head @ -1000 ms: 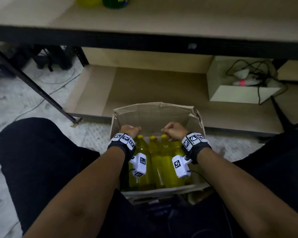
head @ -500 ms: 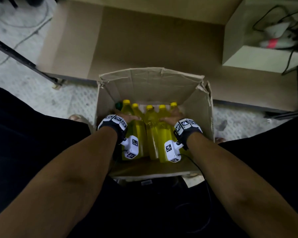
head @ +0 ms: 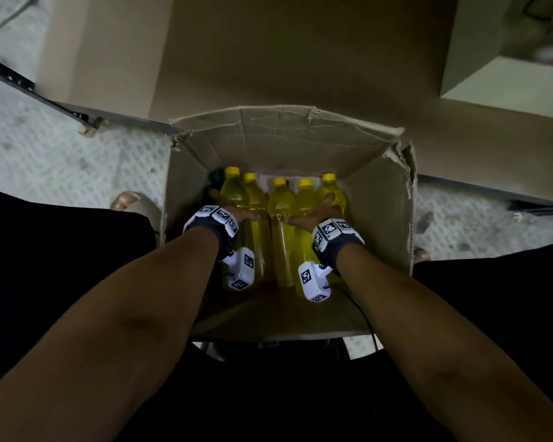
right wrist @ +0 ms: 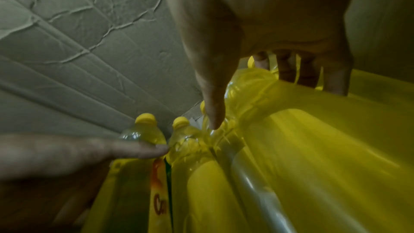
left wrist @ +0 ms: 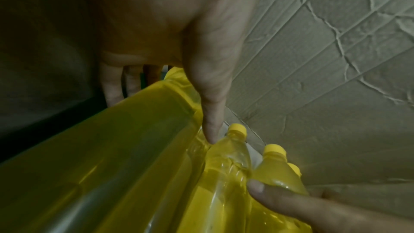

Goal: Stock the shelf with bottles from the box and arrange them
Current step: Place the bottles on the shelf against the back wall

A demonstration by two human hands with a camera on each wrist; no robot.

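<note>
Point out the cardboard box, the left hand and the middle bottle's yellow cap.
cardboard box [head: 284,138]: head view, far inner wall.
left hand [head: 237,215]: head view, back of hand.
middle bottle's yellow cap [head: 279,181]: head view, cap top.

The box [head: 288,135] is open on top, so a hand can go straight down into it. Five yellow bottles [head: 280,215] stand side by side with no gaps, and they fill the box from its left wall to its right wall. The left hand [head: 233,212] and the right hand [head: 316,212] lie over the bottles at each end. Behind the bottles, the tall far wall blocks the way. In front of them, the box floor is bare.
</note>
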